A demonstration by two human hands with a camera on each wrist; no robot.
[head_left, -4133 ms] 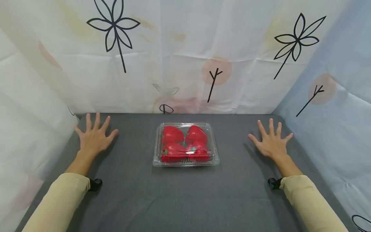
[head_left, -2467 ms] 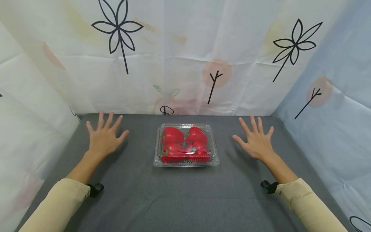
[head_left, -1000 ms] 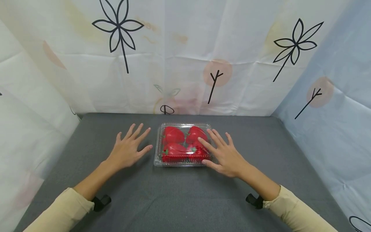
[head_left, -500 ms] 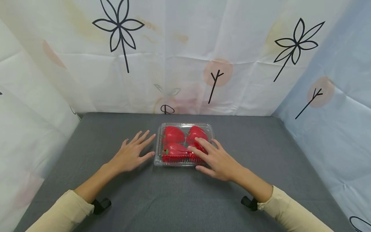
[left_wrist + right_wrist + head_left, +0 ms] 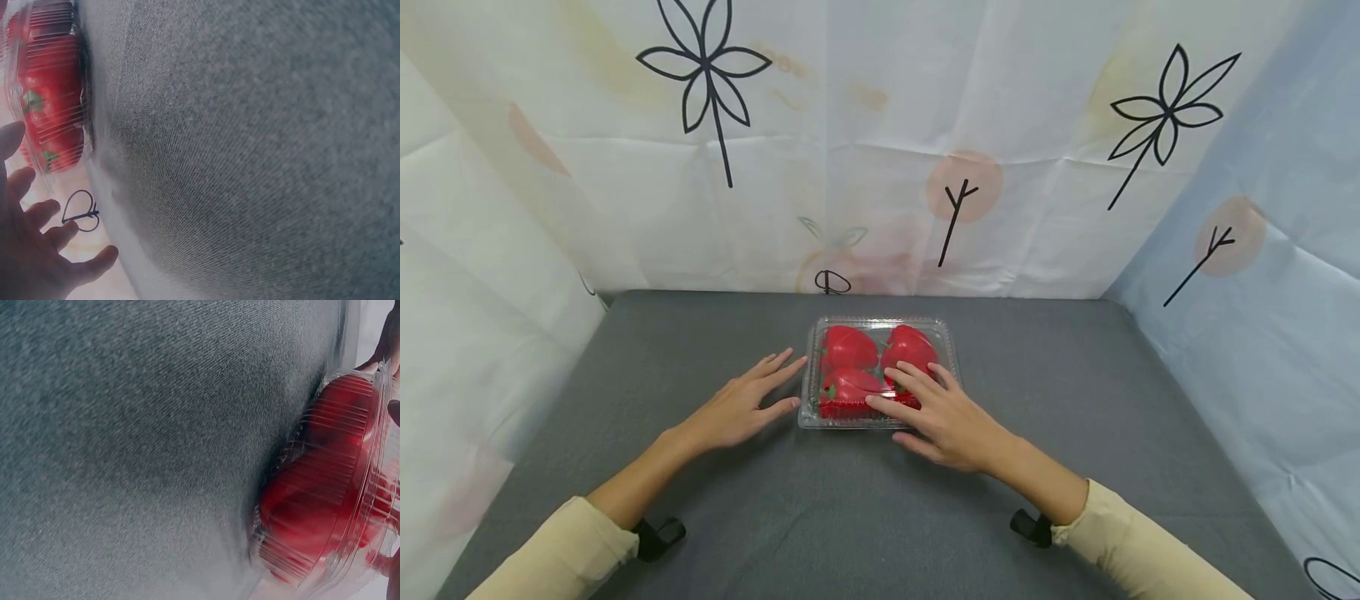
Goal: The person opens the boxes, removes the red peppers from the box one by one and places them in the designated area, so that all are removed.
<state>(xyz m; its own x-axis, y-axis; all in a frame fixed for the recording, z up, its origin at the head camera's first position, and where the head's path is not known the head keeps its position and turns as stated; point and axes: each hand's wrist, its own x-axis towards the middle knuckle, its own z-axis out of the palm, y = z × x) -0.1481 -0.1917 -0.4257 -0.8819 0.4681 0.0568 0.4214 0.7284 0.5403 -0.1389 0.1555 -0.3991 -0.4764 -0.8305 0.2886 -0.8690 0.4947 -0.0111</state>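
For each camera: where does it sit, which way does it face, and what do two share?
Head: on the head, facing forward and down at the clear container and grey tabletop; left grip, right grip and both sleeves show.
Left wrist: on that wrist, looking across the tabletop, container upper left; left grip's fingers show.
Right wrist: on that wrist, facing the container; finger parts show.
Head and left wrist share the left grip.

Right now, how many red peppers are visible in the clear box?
4: far-left pepper, far-right pepper, near-left pepper, and near-right pepper, partly covered by right-hand fingers. More could hide underneath.
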